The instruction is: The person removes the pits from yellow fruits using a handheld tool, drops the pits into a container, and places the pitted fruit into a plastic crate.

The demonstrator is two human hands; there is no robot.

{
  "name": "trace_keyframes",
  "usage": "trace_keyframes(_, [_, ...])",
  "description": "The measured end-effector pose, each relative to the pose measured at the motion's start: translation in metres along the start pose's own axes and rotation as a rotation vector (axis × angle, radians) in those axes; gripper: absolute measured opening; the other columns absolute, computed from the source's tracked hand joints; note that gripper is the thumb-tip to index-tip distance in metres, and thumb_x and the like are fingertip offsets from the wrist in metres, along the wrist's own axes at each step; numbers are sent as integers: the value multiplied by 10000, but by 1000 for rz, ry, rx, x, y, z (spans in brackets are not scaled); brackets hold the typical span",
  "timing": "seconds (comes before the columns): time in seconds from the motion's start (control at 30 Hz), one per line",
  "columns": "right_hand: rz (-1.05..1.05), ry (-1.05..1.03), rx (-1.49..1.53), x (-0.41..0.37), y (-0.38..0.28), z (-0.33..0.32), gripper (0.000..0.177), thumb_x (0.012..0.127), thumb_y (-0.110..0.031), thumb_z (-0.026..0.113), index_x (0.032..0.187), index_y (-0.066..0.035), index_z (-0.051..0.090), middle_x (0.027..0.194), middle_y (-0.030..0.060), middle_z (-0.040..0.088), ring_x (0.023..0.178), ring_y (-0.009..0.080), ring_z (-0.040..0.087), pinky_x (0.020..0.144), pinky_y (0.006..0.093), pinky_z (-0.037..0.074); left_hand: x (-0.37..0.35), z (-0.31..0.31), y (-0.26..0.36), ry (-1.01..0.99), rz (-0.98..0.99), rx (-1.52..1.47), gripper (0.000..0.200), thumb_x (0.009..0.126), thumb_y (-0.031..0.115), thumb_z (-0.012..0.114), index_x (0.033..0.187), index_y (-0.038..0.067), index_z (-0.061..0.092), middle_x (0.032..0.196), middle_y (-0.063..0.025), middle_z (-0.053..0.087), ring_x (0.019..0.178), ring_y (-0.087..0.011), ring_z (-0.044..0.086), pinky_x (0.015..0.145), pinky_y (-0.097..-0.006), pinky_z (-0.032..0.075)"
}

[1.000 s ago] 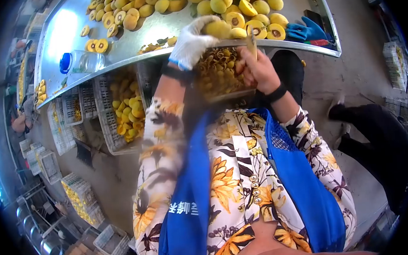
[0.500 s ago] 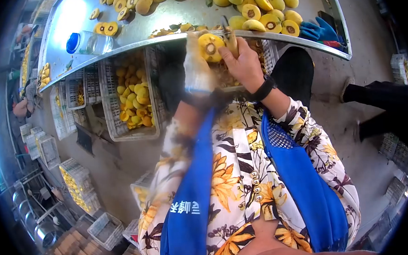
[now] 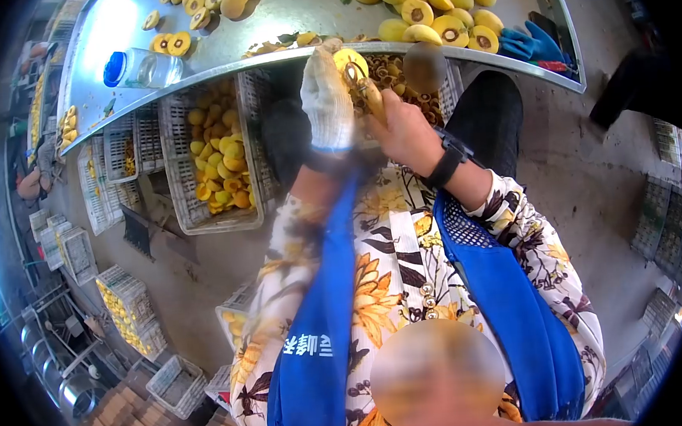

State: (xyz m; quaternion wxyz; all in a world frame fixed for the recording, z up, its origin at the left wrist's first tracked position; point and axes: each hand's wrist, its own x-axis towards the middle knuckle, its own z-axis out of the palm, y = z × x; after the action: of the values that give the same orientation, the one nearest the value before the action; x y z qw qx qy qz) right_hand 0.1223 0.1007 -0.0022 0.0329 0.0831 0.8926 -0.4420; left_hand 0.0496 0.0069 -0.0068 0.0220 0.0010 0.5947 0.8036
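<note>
Here, nearest the camera, a blue apron (image 3: 318,347) lay over a flowered shirt (image 3: 396,280). Beyond it the right hand (image 3: 405,131), bare and wearing a black wristwatch (image 3: 447,158), had its fingers closed round the wooden handle of a pitting tool (image 3: 368,94). The tool's tip met the cut face of a yellow fruit half (image 3: 347,59).

The left hand (image 3: 328,97), in a white glove, gripped that half with its fingers curled on it. It held the half just before the table edge and above a crate of pits (image 3: 395,71).

The step in hand appeared to be the removal of the stone. The next move would likely call for a short levering turn of the tip beneath the stone, with the gloved grip kept steady so that the flesh did not tear.

Farther off, the steel table (image 3: 268,38) bore halved fruit (image 3: 455,30), a pair of blue gloves (image 3: 530,44) and a clear bottle (image 3: 141,67). Under its left end stood a crate of whole fruit (image 3: 187,214).
</note>
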Motion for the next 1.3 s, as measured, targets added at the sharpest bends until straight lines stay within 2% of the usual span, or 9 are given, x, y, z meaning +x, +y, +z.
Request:
trace_keyframes(0.07, [32,-52,16,-2,-2,1,268,837,-200,569,918,27,453,735,287,582,738,456,571,645,492,448,3,-3,-8,17,23,55,477,971,424,374,1043,-8,561,848,-95,616,713,-154,593,612,-264,495])
trace_keyframes(0.23, [37,-109,37,-1,1,6,296,834,-220,580,921,42,472,759,298,580,736,463,567,651,477,460,16,-15,3,-182,-428,-317,479,944,446,430,974,-12,567,795,-111,615,632,-167,579,571,-270,488])
trace_keyframes(0.43, [61,-119,222,-3,0,13,259,838,-204,588,907,25,490,658,143,585,534,236,588,509,330,467,9,-13,-13,-20,-192,-248,446,932,435,467,981,1,555,797,-112,622,607,-160,595,472,-257,486])
trace_keyframes(0.53, [107,-261,394,0,8,16,176,857,-155,556,910,0,490,637,51,555,472,112,533,425,252,424,13,-20,-4,-126,-441,-343,398,931,389,486,975,-2,545,795,-147,624,622,-213,613,499,-298,510])
trace_keyframes(0.7, [263,-386,625,-3,-7,3,115,876,-123,524,932,-32,482,612,19,521,394,83,458,356,226,373,20,-23,-9,-242,-554,-442,355,931,336,493,948,-14,555,791,-167,629,616,-236,617,508,-330,517])
trace_keyframes(0.8, [367,-457,725,-2,-4,0,98,871,-102,520,933,-40,475,603,19,501,379,79,421,344,227,355,22,-23,-20,-335,-253,-182,336,926,303,510,936,-28,569,785,-163,637,599,-225,614,513,-321,518])
trace_keyframes(0.93, [457,-580,827,0,3,-1,100,858,-65,511,948,-46,472,603,19,480,370,70,377,340,227,331,26,-26,-27,-285,-364,-165,354,918,352,520,962,3,558,796,-143,635,597,-243,631,500,-316,524])
trace_keyframes(1.03, [466,-606,858,0,0,-2,109,853,-54,510,953,-50,467,614,16,478,367,61,351,332,226,304,18,-21,-15,-295,-583,-473,315,916,319,526,938,6,555,784,-151,635,596,-254,612,514,-335,524])
trace_keyframes(1.3, [418,-715,1308,10,20,11,83,877,-41,525,940,-53,473,607,17,486,361,54,341,323,209,264,33,-38,-51,-159,-611,-617,616,896,581,405,1042,0,547,912,-156,625,797,-295,632,604,-377,555])
